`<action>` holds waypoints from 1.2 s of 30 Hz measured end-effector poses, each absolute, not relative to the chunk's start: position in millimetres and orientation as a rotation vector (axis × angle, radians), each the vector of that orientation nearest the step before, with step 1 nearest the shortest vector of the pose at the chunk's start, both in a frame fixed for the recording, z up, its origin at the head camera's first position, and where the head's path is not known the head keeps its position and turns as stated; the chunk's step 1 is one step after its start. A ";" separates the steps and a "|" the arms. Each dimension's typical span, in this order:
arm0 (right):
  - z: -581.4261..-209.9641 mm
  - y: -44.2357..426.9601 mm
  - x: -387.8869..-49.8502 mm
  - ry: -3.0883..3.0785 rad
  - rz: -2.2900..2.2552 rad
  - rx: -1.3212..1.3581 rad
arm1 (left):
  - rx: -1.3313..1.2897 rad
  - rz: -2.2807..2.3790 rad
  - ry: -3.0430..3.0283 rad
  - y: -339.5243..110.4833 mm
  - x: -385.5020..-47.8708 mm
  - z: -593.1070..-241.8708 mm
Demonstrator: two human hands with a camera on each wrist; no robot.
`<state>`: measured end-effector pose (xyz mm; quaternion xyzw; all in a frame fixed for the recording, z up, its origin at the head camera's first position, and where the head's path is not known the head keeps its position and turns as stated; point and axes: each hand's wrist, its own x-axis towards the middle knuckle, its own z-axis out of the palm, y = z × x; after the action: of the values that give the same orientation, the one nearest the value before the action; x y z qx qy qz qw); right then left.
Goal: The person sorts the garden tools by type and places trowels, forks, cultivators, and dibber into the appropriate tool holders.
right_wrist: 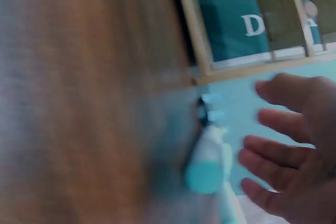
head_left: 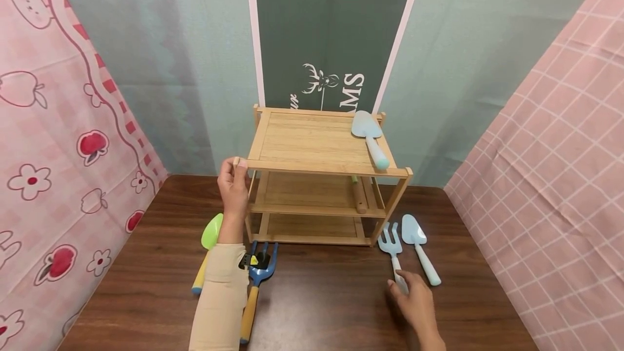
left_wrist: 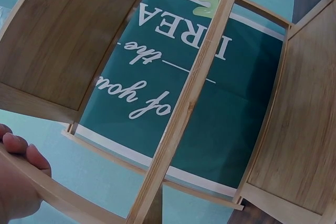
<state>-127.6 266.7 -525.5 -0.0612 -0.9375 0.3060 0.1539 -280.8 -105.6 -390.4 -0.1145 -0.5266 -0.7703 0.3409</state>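
A three-tier wooden shelf [head_left: 312, 166] stands at the back of the table. My left hand [head_left: 234, 183] grips its top left front corner, fingers curled around the frame in the left wrist view. My right hand [head_left: 414, 302] hovers by the handle of a light blue hand fork [head_left: 390, 242] lying on the table. In the right wrist view its fingers [right_wrist: 278, 153] are spread, apart from the blurred handle [right_wrist: 205, 174]. A light blue trowel [head_left: 414, 232] lies right of that fork. Another light blue trowel [head_left: 374, 148] lies on the shelf's top right.
Left of the shelf lie a green trowel [head_left: 212, 232] with a yellow handle and a blue hand fork [head_left: 263, 272], partly behind my left forearm. A wooden-handled tool [head_left: 359, 196] sits on the middle tier. Cloths hang behind and beside the brown table [head_left: 322, 297].
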 end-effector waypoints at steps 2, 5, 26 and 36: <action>-532.0 262.1 -126.7 -2.583 0.955 -0.285 | -0.300 -1.997 -1.375 -105.3 -281.0 -390.2; -539.8 255.4 -125.9 -2.419 1.113 -0.466 | -0.301 -2.001 -1.374 -104.8 -281.4 -390.3; -559.3 249.1 -137.1 -1.979 1.519 -0.918 | -0.279 -2.017 -1.358 -104.3 -280.9 -390.4; -561.3 256.5 -138.6 -2.257 1.243 -0.865 | -0.255 -2.035 -1.363 -104.3 -279.8 -389.6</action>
<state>-138.6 256.5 -561.3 -0.3112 -0.8119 0.4471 0.2101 -279.8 -104.3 -389.6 -0.0976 -0.5218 -0.7793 0.3331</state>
